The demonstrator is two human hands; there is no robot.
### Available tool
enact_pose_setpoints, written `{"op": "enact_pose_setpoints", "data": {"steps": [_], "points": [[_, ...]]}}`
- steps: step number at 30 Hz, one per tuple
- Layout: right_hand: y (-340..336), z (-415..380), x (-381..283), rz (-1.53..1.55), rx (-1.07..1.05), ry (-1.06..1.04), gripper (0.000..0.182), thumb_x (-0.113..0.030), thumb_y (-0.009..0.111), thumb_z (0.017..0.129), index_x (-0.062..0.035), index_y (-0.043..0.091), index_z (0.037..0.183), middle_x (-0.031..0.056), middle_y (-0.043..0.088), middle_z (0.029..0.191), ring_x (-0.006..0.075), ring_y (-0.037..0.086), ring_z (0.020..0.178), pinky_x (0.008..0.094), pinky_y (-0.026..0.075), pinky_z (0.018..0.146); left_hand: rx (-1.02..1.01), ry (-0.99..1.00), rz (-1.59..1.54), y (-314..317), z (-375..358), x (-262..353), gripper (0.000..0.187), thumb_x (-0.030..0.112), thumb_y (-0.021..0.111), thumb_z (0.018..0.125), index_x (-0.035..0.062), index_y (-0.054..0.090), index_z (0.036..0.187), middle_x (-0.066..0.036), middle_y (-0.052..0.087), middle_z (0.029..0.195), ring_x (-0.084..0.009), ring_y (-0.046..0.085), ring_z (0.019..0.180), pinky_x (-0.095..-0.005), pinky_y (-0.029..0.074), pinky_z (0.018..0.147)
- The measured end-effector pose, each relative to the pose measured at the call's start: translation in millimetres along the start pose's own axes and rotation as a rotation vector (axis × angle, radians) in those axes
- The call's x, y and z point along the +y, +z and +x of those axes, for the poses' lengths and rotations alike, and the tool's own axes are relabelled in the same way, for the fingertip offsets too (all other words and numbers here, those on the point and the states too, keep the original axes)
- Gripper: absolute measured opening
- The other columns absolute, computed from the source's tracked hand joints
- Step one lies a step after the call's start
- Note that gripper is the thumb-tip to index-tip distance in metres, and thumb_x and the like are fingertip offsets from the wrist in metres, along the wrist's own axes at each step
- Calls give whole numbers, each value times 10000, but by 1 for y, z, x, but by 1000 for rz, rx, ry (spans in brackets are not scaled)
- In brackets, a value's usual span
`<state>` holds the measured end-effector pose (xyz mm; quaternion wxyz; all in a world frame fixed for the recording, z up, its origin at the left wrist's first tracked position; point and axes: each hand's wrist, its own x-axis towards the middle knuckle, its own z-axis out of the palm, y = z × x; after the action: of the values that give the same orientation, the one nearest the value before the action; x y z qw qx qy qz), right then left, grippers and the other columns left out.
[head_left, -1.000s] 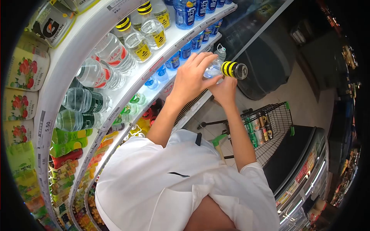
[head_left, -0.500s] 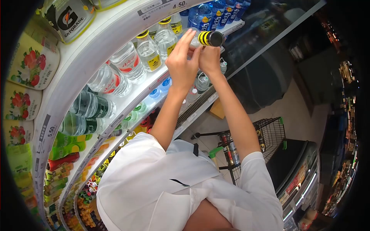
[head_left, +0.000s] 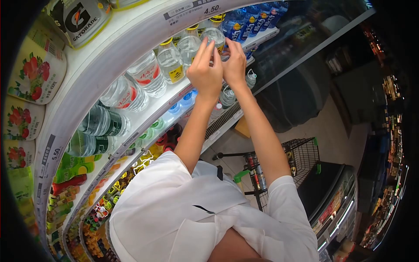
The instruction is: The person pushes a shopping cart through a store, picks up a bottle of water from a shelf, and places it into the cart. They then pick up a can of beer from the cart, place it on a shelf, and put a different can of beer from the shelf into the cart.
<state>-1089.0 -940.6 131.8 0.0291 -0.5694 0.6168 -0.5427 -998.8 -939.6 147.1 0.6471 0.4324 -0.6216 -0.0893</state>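
Note:
At the front edge of the shelf stands a clear water bottle (head_left: pixel 213 35) with a black-and-yellow cap. My left hand (head_left: pixel 206 67) is at its lower left side, fingers bent and pressed against it. From the right, my right hand (head_left: pixel 235 63) curls its fingers round the lower part of the same bottle. The fingers cover much of its base. Beside it on the left are similar bottles with yellow labels, such as this yellow-capped bottle (head_left: pixel 170 61). Blue drink bottles (head_left: pixel 235 22) stand in a row just to the right.
Red-labelled water bottles (head_left: pixel 147 74) and green-labelled bottles (head_left: pixel 104 120) fill the shelf to the left. A price rail (head_left: pixel 183 12) runs above. Lower shelves hold more drinks. A wire shopping cart (head_left: pixel 301 159) with cans in it stands behind on the right, near a dark display case (head_left: pixel 334 192).
The bottle, held tilted with its cap towards me, now stands upright among the others on the shelf. My right hand has moved from near its cap down to its side.

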Motion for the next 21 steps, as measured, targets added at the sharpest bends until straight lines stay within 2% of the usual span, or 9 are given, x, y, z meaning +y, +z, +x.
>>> {"op": "enact_pose_setpoints", "data": {"steps": [2,4,7,21], "points": [[2,-1,-1,-6,12,0,551,-198,803,745,38,593,1196,159,664,1009,286,676,850,389,542,736,-26,-2,34,-5,-3,2,221,31,718,819,-1,746,1036,-153,703,1175,-182,715,638,-280,568,579],[4,-4,-1,82,48,90,509,-179,824,723,19,615,1143,155,671,1014,263,681,842,374,547,725,-104,-76,43,-12,-4,9,219,61,699,837,3,748,1042,-159,699,1185,-180,697,592,-280,546,566],[5,-4,0,143,45,101,475,-140,838,701,3,626,1101,147,675,1018,251,689,845,355,554,707,-101,-53,57,-12,-14,7,228,77,692,845,9,749,1055,-166,695,1190,-179,680,554,-282,532,547],[6,-3,2,61,27,53,502,-65,827,703,22,631,1158,155,655,1026,289,695,938,361,597,755,-121,-63,21,-14,-29,4,248,102,675,857,-6,743,1069,-212,679,1201,-154,606,468,-277,508,526]]}}
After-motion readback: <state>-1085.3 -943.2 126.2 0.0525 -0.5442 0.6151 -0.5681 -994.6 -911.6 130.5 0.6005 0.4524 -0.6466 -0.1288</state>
